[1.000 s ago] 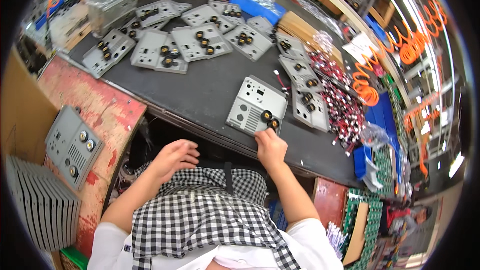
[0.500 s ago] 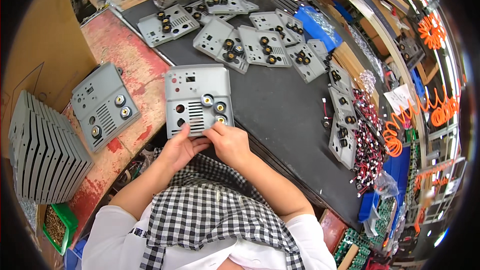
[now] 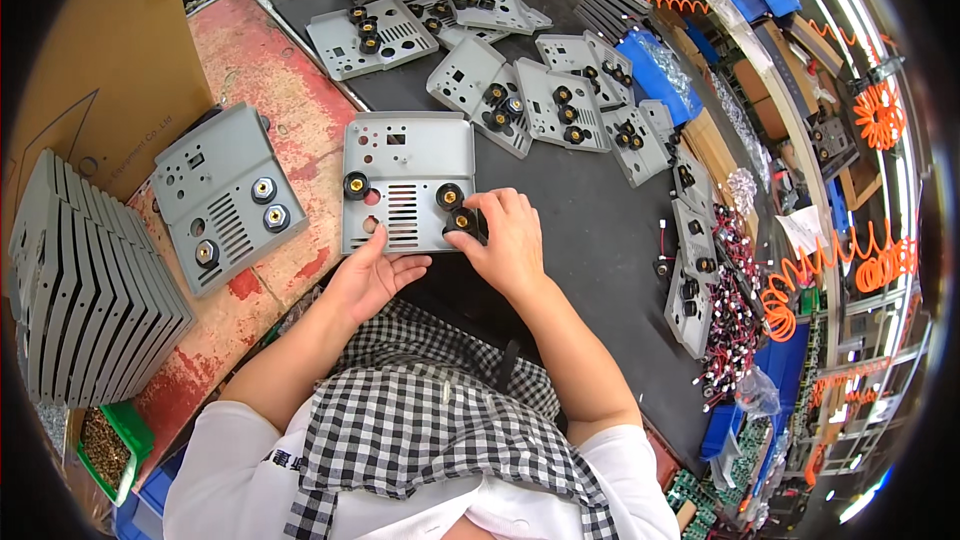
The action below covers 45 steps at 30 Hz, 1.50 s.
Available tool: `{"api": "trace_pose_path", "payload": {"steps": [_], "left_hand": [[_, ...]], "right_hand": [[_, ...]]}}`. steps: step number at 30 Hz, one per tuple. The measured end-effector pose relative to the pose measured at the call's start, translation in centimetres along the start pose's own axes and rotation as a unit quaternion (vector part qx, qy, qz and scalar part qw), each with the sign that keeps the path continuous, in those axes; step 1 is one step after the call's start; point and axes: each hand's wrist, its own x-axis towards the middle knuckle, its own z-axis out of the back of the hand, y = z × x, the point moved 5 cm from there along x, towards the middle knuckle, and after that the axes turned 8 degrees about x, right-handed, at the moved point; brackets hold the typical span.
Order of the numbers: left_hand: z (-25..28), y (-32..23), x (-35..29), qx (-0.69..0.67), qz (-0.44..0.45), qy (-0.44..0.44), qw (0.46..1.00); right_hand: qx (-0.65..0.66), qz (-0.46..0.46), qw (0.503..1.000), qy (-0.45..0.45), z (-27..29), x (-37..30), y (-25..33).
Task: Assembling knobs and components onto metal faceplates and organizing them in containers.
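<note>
A grey metal panel (image 3: pixel 410 155) with slots and holes lies in front of me, its near part over the table's front edge. Its near edge sits between the thumb and fingers of my left hand (image 3: pixel 370 280); those fingers reach beneath the edge. My right hand (image 3: pixel 512 240) pinches a round black fitting (image 3: pixel 462 223) with a brass centre at the panel's near right corner. Just behind that is a second black fitting (image 3: pixel 450 197), and a third black fitting (image 3: pixel 356 185) sits at the left side. Part of the pinched fitting is hidden by my fingers.
Left stands another panel (image 3: pixel 225 200) with nut-topped fittings, beside a stack of grey panels (image 3: pixel 95 290) and a green bin (image 3: pixel 120 440) of small parts. Several panels with fittings (image 3: pixel 565 105) spread across the black surface (image 3: pixel 590 260). At right lies a heap of wired parts (image 3: pixel 725 310).
My right hand has left the panel's near edge and now grips a fitting. One black fitting now sits at the panel's left side; earlier, three were grouped at the right. The view has shifted slightly.
</note>
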Motion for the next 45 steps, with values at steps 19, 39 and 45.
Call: {"api": "trace_pose_path", "payload": {"steps": [19, 39, 45], "left_hand": [[-2.6, -0.2, -3.4, 0.362, 0.063, 0.023, 0.930], [-10.2, 0.1, -1.7, 0.365, -0.283, 0.031, 0.887], [-7.0, 2.3, -0.6, 0.095, -0.042, 0.017, 0.994]], "right_hand": [[0.295, -0.067, 0.953, 0.021, -0.8, 0.1, 1.9], [0.588, -0.181, 0.777, -0.134, 0.7, -7.1, -1.3], [0.255, 0.033, 0.951, -0.171, 3.0, -6.2, 3.2]]}}
